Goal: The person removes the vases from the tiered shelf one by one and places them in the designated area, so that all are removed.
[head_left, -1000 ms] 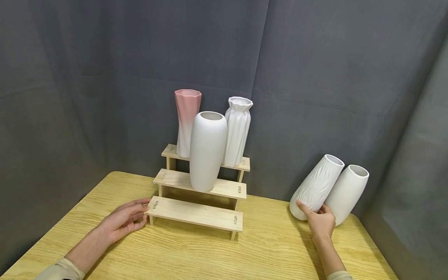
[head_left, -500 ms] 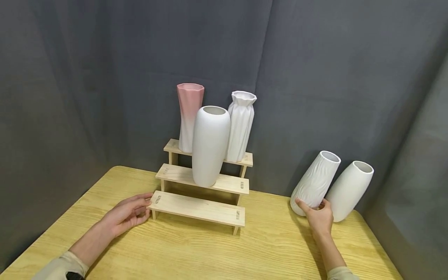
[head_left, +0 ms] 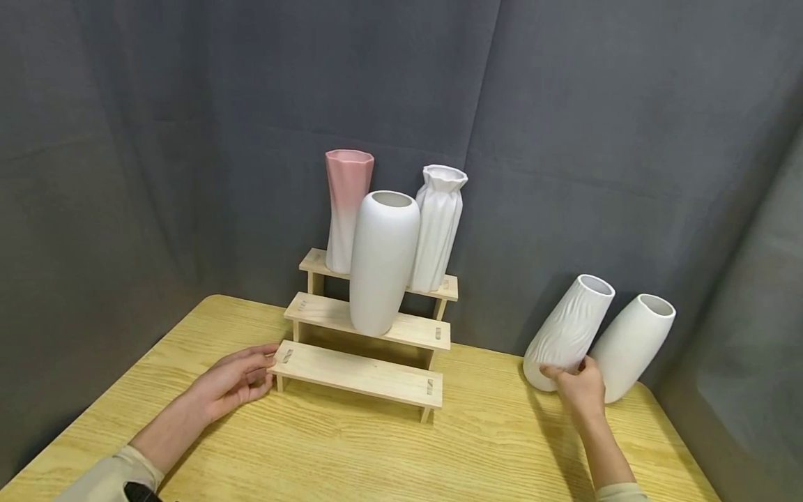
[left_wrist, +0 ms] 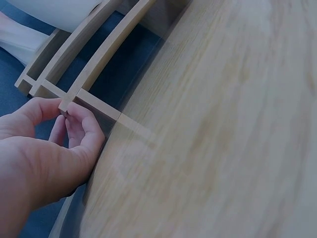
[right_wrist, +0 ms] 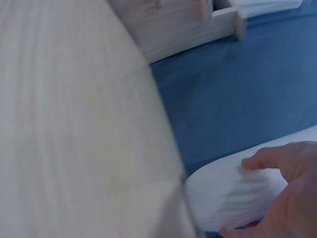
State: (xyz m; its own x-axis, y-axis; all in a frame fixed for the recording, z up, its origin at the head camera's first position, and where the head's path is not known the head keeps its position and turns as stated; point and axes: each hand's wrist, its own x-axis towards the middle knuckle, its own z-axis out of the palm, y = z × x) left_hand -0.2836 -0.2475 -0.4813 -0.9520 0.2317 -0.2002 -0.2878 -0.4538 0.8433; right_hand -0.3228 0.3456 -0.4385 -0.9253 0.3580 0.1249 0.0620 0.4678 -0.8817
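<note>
My left hand [head_left: 232, 382] pinches the left end of the lowest step of a three-tier wooden stand [head_left: 364, 373]; in the left wrist view thumb and index finger close round the board's corner [left_wrist: 66, 103]. At the table's right, my right hand [head_left: 583, 392] grips the lower part of a white vase with wavy ridges [head_left: 567, 331]. Its thumb lies on the near side, and the other fingers are partly hidden between this vase and a smooth white vase [head_left: 633, 348] at its right. In the right wrist view, the ridged vase [right_wrist: 233, 191] shows beside the thumb.
On the middle step stands a tall smooth white vase [head_left: 384, 265]. Behind it, the top step bears a pink-to-white vase [head_left: 347, 195] and a white pleated vase [head_left: 439, 230]. A grey curtain [head_left: 564, 139] hangs behind the wooden table [head_left: 351, 460].
The ridged vase in my right hand has shifted slightly left at its top, widening the gap to the smooth vase beside it. My left hand stays at the stand. The head view has shifted a little.
</note>
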